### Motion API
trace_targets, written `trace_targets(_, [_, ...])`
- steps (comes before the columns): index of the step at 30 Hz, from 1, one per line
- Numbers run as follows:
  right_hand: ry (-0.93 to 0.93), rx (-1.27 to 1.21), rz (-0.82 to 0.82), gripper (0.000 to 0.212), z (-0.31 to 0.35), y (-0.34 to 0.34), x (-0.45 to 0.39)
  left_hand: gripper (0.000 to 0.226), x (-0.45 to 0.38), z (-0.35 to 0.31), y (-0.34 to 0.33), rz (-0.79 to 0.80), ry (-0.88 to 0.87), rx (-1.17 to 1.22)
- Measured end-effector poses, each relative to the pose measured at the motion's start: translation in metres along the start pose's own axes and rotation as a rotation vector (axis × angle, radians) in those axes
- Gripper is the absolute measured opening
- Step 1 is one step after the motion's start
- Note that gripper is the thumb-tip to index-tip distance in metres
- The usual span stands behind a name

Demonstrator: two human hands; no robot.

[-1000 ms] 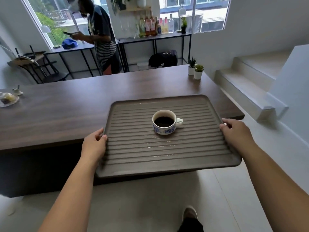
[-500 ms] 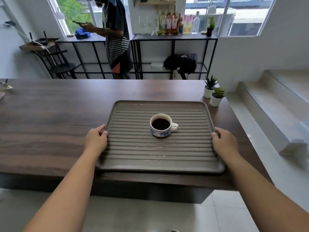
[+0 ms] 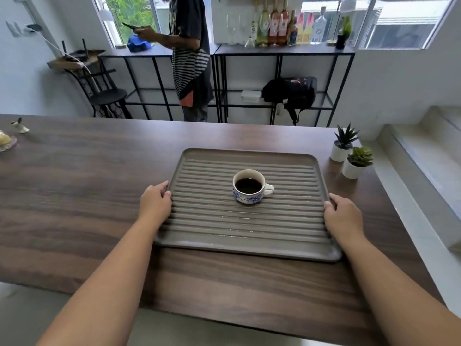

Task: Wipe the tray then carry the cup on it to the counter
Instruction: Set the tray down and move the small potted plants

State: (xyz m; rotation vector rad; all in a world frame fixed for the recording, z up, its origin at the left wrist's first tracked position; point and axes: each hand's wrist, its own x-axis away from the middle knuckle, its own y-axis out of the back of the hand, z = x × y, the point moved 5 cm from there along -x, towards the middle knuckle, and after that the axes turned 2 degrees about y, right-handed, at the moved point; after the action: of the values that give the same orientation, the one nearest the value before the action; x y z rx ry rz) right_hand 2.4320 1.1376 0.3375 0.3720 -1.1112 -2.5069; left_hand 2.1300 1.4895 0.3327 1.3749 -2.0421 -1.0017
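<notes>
A grey ribbed tray (image 3: 249, 228) lies flat on the dark wooden counter (image 3: 82, 196). A white cup with a blue pattern (image 3: 249, 187) stands upright near the tray's middle, filled with dark coffee, its handle pointing right. My left hand (image 3: 156, 204) grips the tray's left rim, fingers curled over the edge. On the opposite rim, my right hand (image 3: 343, 216) holds on the same way.
Two small potted plants (image 3: 351, 153) stand on the counter just right of the tray. A small dish (image 3: 6, 143) and a figurine (image 3: 21, 126) sit at the far left. A person (image 3: 189, 53) stands behind the counter by black shelving with bottles. White steps lie to the right.
The tray with the cup has gone from hanging over the counter's edge to lying fully on the counter, farther in. Both hands stayed on its rims.
</notes>
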Motion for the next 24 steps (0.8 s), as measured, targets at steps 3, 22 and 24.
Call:
trace_targets(3, [-0.011,0.018,-0.009,0.041,0.002,-0.007,-0.006,0.042,-0.012,-0.001,-0.003,0.015,-0.007,-0.009])
trace_targets(22, [-0.082,0.116,-0.019,0.04,0.004,-0.026,-0.031,0.041,-0.052,-0.006,-0.016,0.025,0.041,-0.017])
trace_targets(24, [-0.091,0.105,-0.008,0.041,0.003,-0.026,-0.031,0.041,-0.052,-0.005,-0.017,0.039,0.055,-0.027])
